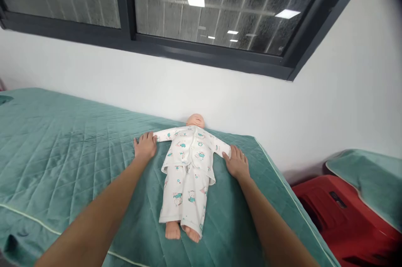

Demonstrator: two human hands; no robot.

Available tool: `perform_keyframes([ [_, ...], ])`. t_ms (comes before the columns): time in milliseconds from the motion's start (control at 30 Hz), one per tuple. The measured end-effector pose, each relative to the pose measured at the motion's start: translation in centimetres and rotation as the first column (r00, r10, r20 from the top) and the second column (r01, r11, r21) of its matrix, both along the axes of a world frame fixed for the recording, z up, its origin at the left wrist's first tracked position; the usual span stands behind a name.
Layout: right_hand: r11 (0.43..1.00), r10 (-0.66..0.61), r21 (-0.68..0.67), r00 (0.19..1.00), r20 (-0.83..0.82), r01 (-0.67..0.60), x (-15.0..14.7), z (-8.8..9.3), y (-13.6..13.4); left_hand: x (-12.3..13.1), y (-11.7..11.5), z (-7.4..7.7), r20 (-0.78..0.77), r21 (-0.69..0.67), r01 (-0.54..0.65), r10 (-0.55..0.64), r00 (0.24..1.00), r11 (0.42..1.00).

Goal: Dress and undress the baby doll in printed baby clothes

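Teal bed (63, 154), doll (188, 162) on its back, pyjamas (185, 191) already on; left hand (145, 145) and right hand (237, 163) rest open, flat, at the cuffs.

Both arms stretch forward, nearly straight. The left hand (145, 145) lies flat, palm down, fingers together; the right hand (237, 162) lies flat too, fingers slightly spread.
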State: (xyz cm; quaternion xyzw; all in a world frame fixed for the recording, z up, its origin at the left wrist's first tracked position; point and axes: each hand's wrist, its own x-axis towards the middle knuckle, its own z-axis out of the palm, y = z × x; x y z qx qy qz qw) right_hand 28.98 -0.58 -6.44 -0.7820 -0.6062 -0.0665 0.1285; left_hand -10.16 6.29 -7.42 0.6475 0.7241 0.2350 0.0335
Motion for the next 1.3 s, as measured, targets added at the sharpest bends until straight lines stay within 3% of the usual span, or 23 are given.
perform_keyframes([
  [267, 0.990, -0.095, -0.106, 0.995, -0.027, 0.092, 2.3, 0.4, -3.8, -3.2, -3.0, -0.3, -0.017, -0.014, -0.010, 0.010, 1.000, 1.000],
  [367, 0.990, -0.091, -0.114, 0.996, -0.027, 0.087, 1.3, 0.3, -6.0, -3.0, -3.9, -0.5, -0.020, -0.005, -0.027, 0.027, 0.999, 1.000],
  [533, 0.997, 0.048, -0.057, 0.998, -0.050, -0.051, -2.5, -0.2, -11.1, -1.3, -6.5, -0.6, 0.017, 0.076, -0.047, 0.046, 0.999, 0.996],
  [600, 0.994, 0.107, 0.020, 0.989, -0.101, -0.105, -4.4, -0.4, -13.0, -0.1, -8.4, -0.6, 0.102, 0.172, -0.003, -0.015, 0.995, 0.985],
  [700, 0.968, 0.228, 0.166, 0.941, -0.251, -0.190, -7.1, -0.4, -14.7, 1.7, -11.5, -0.6, 0.243, 0.300, 0.138, -0.215, 0.946, 0.944],
  [833, 0.908, 0.378, 0.327, 0.849, -0.369, -0.262, -9.8, 0.2, -14.3, 3.2, -14.1, -0.2, 0.356, 0.339, 0.265, -0.383, 0.852, 0.903],
  [1000, 0.875, 0.414, 0.431, 0.799, -0.436, -0.219, -11.6, 1.0, -11.2, 3.8, -13.5, 0.7, 0.366, 0.237, 0.281, -0.353, 0.861, 0.930],
  [1167, 0.838, 0.404, 0.527, 0.809, -0.427, -0.140, -11.6, 1.1, -10.8, 3.7, -13.4, 0.7, 0.309, 0.317, 0.303, -0.400, 0.863, 0.899],
  [1300, 0.886, 0.347, 0.451, 0.800, -0.490, -0.107, -11.1, 0.9, -12.0, 3.6, -14.1, 0.6, 0.324, 0.317, 0.290, -0.390, 0.862, 0.903],
])
